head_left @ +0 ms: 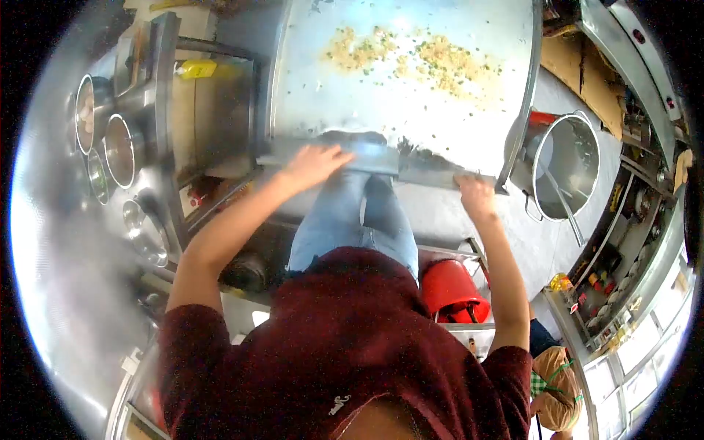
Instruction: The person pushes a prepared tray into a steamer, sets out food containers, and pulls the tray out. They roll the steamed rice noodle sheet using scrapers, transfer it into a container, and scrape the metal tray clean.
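Observation:
A broad metal worktop (308,110) lies in front of me, with a pale yellowish and green chopped mixture (455,70) scattered over its far half. Along its near side runs a grey-blue metal strip (374,158), smeared wet around the middle. My left hand (317,165) is over the left part of this strip, slightly blurred, with fingers stretched to the right; whether it presses on the metal is unclear. At the worktop's near right corner, my right hand (478,194) has its fingers curled over the edge.
To the right stands a large steel pot (565,169) with a long-handled utensil (561,191) leaning in it. A red bucket (451,286) is below my right arm. Several metal bowls (121,150) line the left counter. Another person (557,381) is at lower right, near shelves.

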A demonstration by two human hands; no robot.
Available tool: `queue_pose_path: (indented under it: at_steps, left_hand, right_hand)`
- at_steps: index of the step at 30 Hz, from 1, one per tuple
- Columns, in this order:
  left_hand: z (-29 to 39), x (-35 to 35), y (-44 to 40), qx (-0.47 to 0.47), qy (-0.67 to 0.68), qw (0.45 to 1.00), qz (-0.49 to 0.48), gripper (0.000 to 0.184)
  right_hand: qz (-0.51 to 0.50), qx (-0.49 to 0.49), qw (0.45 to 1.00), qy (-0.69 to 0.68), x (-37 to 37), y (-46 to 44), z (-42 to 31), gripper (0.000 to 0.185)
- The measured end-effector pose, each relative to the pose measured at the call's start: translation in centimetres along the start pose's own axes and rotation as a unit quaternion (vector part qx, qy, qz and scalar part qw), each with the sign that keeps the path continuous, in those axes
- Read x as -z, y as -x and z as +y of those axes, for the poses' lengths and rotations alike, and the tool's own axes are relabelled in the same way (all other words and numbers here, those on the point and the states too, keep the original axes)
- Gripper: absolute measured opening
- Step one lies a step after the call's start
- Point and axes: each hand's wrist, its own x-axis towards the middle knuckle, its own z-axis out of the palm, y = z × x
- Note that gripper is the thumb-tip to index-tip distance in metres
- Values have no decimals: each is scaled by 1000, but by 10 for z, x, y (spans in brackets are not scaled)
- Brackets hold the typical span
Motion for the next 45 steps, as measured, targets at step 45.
queue_pose_path:
  at_steps: [45]
  left_hand:
    - [-19,-13,10,-37,-27,994,101,43]
  right_hand:
    - [46,-13,997,57,2,0,-29,27]
